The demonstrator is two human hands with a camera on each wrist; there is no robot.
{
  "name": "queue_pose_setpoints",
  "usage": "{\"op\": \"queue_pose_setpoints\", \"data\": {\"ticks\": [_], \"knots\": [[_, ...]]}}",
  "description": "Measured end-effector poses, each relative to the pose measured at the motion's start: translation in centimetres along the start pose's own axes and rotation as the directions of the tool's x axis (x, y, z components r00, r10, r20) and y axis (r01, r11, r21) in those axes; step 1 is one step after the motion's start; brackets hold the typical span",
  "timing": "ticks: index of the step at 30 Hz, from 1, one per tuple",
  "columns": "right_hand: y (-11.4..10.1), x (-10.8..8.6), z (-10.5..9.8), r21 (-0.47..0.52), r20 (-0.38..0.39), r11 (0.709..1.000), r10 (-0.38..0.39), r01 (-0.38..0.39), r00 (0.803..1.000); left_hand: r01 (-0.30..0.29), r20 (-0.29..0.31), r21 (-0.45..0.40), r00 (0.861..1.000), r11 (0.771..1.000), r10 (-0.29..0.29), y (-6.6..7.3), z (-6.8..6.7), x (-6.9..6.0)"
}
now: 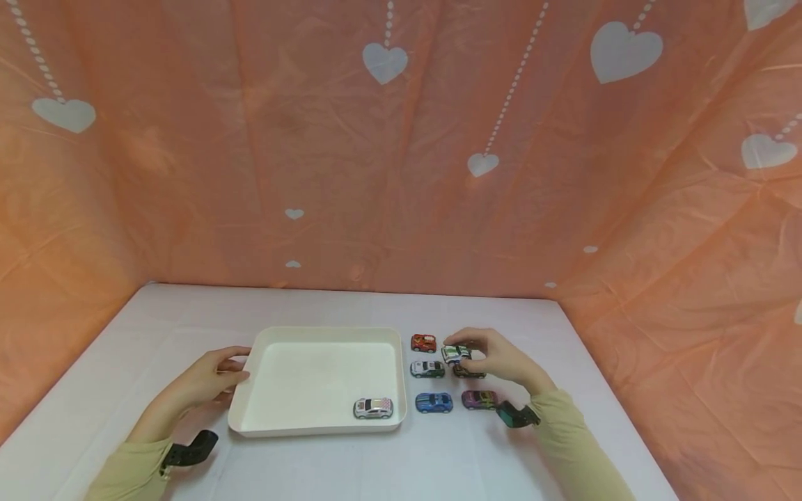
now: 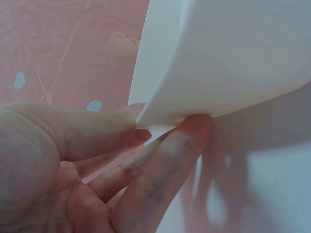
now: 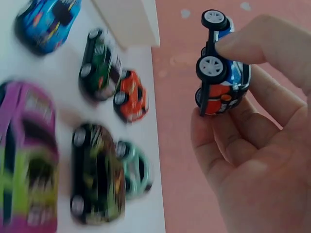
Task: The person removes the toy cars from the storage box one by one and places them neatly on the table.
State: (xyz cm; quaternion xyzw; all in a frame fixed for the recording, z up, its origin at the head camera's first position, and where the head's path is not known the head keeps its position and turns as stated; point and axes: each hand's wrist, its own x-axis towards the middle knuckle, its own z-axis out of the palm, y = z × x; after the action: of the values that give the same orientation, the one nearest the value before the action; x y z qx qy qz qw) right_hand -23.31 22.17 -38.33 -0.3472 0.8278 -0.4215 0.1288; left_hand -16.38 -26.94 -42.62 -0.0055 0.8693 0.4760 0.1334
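My left hand (image 1: 202, 381) pinches the left rim of a white rectangular tray (image 1: 326, 335); in the left wrist view the thumb is at the rim and fingers touch the outer wall. A silver toy car (image 1: 373, 408) sits in the tray's near right corner. Between thumb and fingers, my right hand (image 1: 501, 356) holds a small toy car (image 3: 224, 68), white, blue and red with black wheels, raised above the table. Beneath that hand are a dark camouflage-patterned toy car (image 3: 98, 174) and a mint green one (image 3: 138, 169).
Right of the tray stand a red toy car (image 1: 423, 342), a white and dark green one (image 1: 427, 369), a blue one (image 1: 434, 402) and a purple and lime one (image 1: 479, 399). An orange curtain (image 1: 338, 153) with white hearts surrounds the white table (image 1: 301, 470).
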Motion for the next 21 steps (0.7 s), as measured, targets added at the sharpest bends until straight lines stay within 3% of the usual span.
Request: {"op": "queue_pose_setpoints", "data": {"ticks": [9, 14, 21], "knots": [[4.8, -2.7, -1.6, -0.031, -0.056, 0.997, 0.062, -0.064, 0.996, 0.009, -0.006, 0.022, 1.000, 1.000, -0.009, -0.1, -0.1, 0.1], [6.1, -4.0, -2.2, -0.003, -0.075, 0.996, 0.093, -0.094, 0.993, 0.010, -0.005, 0.023, 1.000, 1.000, -0.010, -0.2, -0.1, 0.1], [7.5, -5.4, -2.5, -0.034, -0.108, 0.987, 0.151, -0.156, 0.983, 0.011, -0.002, 0.017, 1.000, 1.000, -0.011, -0.1, -0.1, 0.2]]}}
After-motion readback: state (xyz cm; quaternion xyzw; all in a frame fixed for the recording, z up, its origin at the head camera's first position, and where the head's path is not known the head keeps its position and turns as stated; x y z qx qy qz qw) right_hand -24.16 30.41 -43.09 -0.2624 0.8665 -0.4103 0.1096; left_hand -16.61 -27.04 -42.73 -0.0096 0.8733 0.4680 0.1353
